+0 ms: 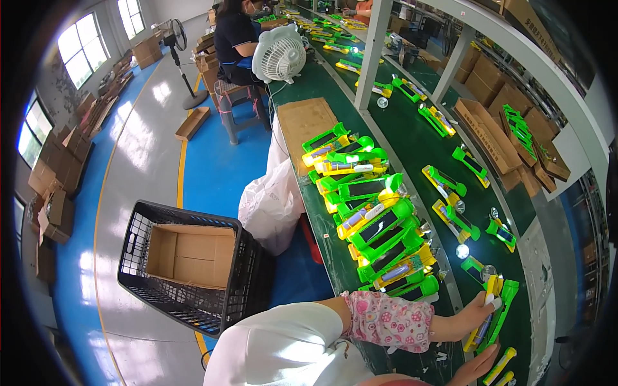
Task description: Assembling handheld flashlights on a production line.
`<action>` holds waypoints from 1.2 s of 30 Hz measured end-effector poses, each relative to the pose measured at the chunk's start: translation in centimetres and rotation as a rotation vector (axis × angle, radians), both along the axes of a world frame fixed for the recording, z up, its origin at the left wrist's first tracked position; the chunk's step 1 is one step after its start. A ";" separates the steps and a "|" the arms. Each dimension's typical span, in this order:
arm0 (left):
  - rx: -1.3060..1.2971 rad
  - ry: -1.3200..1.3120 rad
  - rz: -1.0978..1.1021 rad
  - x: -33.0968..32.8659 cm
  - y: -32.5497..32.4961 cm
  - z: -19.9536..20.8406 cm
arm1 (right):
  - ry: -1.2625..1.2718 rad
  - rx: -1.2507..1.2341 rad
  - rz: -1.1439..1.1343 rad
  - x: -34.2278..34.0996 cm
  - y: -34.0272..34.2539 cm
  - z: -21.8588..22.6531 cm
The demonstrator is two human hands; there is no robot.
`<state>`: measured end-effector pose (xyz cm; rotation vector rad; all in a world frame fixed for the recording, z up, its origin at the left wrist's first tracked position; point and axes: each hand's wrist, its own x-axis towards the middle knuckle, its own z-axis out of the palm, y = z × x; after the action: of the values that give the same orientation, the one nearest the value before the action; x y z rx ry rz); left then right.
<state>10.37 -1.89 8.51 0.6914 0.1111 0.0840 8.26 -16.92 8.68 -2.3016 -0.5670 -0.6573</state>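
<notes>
tabletop [412,138]: long green belt running away from you, past your fingers and up toward the far end, where other people sit at work.
crate [193,267]: big black mesh one on the floor, well off to the left of your hands, with an open cardboard box [190,254] sitting inside it.
bag [270,202]: white plastic, slumped against the tabletop edge, up and to the left of your fingers.
fan [279,53]: small white one standing on the tabletop far ahead of your hands.
pile [370,219]: a heap of green and yellow lamp units stacked along the near edge, just left of and beyond your left hand; loose ones are scattered further up the belt.
left hand [473,315]: you've got a floral sleeve cover on that forearm, and your fingers [492,301] are closed around the green and yellow unit [492,315], which lies on the belt at the lower right.
right hand [476,367]: low at the frame edge, fingers spread open and flat, just below that unit and right next to a yellow tube piece [501,365]; can't tell if it's touching either.
</notes>
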 end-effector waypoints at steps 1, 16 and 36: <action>-0.021 0.011 -0.008 0.1 0.2 0.1 | -0.030 -0.031 0.018 0.0 0.3 0.2; -0.089 -0.074 0.074 0.1 4.5 1.9 | 0.138 -0.110 0.297 1.9 4.6 3.1; -0.148 -0.102 0.206 0.9 5.9 1.7 | 0.070 0.130 0.326 3.3 7.3 4.0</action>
<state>11.24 4.01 10.22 0.5248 0.0895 0.3051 11.57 -9.64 12.63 -2.0409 -0.8191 -0.4405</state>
